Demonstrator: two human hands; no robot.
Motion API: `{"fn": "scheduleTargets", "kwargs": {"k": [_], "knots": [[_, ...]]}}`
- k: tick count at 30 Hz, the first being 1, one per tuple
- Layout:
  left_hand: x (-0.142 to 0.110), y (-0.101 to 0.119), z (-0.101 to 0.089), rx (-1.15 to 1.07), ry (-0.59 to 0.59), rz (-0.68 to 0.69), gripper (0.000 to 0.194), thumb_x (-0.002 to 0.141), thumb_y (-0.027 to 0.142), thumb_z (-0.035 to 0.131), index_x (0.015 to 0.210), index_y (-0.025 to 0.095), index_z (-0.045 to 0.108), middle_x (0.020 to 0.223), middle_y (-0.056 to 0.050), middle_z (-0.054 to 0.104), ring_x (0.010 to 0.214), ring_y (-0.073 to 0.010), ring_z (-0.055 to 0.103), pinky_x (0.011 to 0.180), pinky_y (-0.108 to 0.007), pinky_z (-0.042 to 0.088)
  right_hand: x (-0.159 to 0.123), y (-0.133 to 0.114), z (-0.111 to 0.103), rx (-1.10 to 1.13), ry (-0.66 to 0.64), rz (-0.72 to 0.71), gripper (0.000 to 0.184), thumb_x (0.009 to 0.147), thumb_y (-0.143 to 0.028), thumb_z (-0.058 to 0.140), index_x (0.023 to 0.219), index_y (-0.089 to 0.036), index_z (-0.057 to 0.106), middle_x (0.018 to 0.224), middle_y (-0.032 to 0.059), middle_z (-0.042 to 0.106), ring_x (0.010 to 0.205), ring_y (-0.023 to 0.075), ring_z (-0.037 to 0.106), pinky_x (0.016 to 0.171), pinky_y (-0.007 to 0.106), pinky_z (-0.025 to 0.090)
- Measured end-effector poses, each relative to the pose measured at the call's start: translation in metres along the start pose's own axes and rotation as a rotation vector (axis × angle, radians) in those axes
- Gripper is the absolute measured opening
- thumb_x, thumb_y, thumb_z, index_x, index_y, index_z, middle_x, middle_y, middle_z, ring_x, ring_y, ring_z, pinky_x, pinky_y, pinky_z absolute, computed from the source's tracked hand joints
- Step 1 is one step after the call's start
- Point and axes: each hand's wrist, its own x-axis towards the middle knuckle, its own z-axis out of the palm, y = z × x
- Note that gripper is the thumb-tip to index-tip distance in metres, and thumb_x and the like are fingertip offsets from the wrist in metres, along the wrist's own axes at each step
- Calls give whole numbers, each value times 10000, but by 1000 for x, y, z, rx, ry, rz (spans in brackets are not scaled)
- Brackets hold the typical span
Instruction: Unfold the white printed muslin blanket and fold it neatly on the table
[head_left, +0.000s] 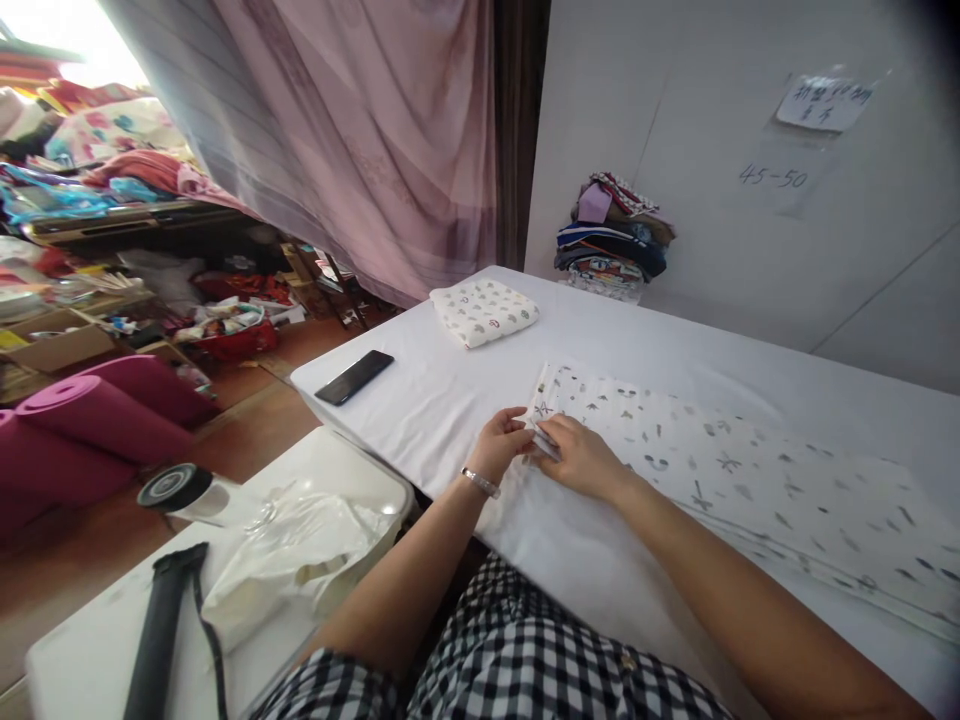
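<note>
A long white cloth with small dark prints (720,470) lies spread along the white table (450,390). Both hands meet at its near left corner. My left hand (504,440), with a bracelet on the wrist, pinches the cloth's corner edge. My right hand (581,458) is closed on the same corner beside it, fingers curled over the fabric. A folded white patterned cloth (484,311) sits farther back on the table.
A black phone (354,377) lies near the table's left edge. A stack of folded clothes (613,238) stands against the wall. To the left are a low white table (337,480) with a plastic bag (300,545), a black tube (161,625), purple rolls (97,410), and floor clutter.
</note>
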Motion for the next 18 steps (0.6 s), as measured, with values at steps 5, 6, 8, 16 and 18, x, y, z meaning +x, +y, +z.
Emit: {"fn": "scheduleTargets", "kwargs": {"k": [5,6,8,16,18], "knots": [[-3,-4,-10,193,-23,100,343,678,269,657,987,169,548,775,-3,581,707,-129,590,661,-282,479,6,17,-10,372,251,216,167,787,-278,512,862,-183,626,804,18,610,725,149,541,672,272,414],[-5,-6,-12,356,5,140,291,701,310,638,948,175,563,758,-3,580,698,-131,578,644,-275,460,7,21,-16,456,310,281,192,772,-310,533,867,-176,632,791,15,617,716,152,546,667,275,419],[-11,-10,-14,736,54,222,230,726,384,614,840,186,585,738,-9,576,694,-140,553,640,-276,424,8,26,-32,583,397,360,254,734,-368,578,878,-167,639,792,13,628,724,160,558,666,280,428],[-18,-12,-6,1375,40,263,191,755,398,586,756,208,563,852,-41,617,817,-196,565,643,-282,363,16,24,-81,555,516,251,209,720,-316,595,865,-173,642,763,9,608,675,138,526,625,267,408],[-14,-10,-8,1382,25,255,117,762,319,563,727,208,560,809,-35,628,766,-182,569,614,-277,347,16,19,-79,420,452,124,161,737,-264,564,849,-180,644,777,15,596,688,139,519,629,265,403]]}}
